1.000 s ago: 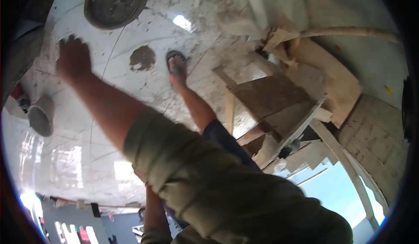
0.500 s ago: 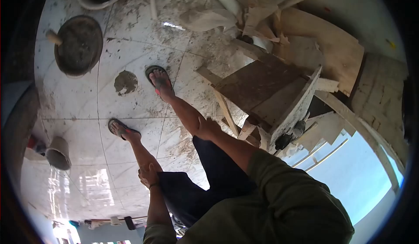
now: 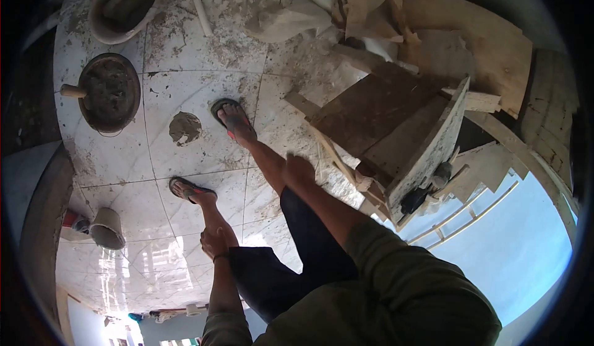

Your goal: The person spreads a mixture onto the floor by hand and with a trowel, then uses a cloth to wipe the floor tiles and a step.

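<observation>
My left hand (image 3: 215, 242) lies against my left leg just below the trouser hem, its fingers curled round the shin. Against my right leg, near the knee, is my right hand (image 3: 299, 171); its fingers are blurred and partly hidden. Dark trousers (image 3: 260, 281) end at about the knees. Both feet, in flip-flops (image 3: 228, 118), stand on dirty pale floor tiles. In front of them a lump of wet mortar (image 3: 185, 129) sits on the tiles. Beyond it is a round dark pan (image 3: 102, 108) of mortar, with a wooden handle (image 3: 73, 90) sticking over its rim.
A tub (image 3: 99, 21) stands behind the pan. A pale stick (image 3: 199, 8) lies on the tiles. A small bucket (image 3: 107, 228) is at the left. To my right are a wooden box-like frame (image 3: 371, 117), plywood sheets (image 3: 482, 30) and crumpled sacking (image 3: 291, 23).
The view has shifted, so the floor things appear lower and mostly further right. My right hand's fingers show less clearly now. My left hand stays on the leg.
</observation>
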`<control>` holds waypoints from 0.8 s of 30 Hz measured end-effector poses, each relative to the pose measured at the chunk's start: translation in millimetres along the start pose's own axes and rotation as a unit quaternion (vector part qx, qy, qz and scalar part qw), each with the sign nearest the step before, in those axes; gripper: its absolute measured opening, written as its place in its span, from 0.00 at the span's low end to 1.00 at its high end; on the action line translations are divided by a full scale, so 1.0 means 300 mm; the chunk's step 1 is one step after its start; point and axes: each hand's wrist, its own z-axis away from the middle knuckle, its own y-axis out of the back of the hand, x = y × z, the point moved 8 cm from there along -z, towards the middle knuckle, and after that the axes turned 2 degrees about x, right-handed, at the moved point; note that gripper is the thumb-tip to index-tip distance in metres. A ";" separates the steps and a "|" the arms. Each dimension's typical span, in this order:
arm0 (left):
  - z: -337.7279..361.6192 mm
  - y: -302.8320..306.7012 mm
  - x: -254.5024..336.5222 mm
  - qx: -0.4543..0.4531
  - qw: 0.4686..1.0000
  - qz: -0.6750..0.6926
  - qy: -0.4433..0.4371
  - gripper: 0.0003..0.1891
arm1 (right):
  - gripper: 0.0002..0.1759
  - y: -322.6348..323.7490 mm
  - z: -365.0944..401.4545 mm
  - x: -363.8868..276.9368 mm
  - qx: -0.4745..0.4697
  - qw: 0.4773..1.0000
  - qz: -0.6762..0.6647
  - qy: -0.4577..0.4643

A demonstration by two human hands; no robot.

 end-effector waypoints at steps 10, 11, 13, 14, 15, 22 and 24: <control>-0.499 0.003 0.415 -0.111 0.920 0.347 -0.142 0.19 | 0.25 0.233 -0.982 0.058 0.222 0.955 -0.199 -0.006; -0.560 0.015 0.427 -0.082 0.920 0.348 -0.163 0.19 | 0.23 0.257 -1.065 0.114 0.252 0.941 -0.223 -0.035; -0.693 0.016 0.430 -0.062 0.927 0.319 -0.188 0.18 | 0.20 0.292 -1.201 0.220 0.235 0.960 -0.138 -0.068; -0.767 0.015 0.439 -0.069 0.935 0.288 -0.194 0.18 | 0.18 0.289 -1.272 0.288 0.178 0.980 -0.040 -0.082; -0.827 0.032 0.495 -0.058 0.950 0.213 -0.220 0.17 | 0.17 0.275 -1.354 0.366 0.120 0.987 0.060 -0.083; -1.008 0.090 0.661 -0.123 0.935 0.158 -0.294 0.16 | 0.19 0.136 -1.630 0.872 0.278 0.831 -0.279 -0.393; -1.017 0.122 0.741 -0.129 0.931 0.124 -0.317 0.17 | 0.20 0.055 -1.698 0.962 0.334 0.747 -0.338 -0.465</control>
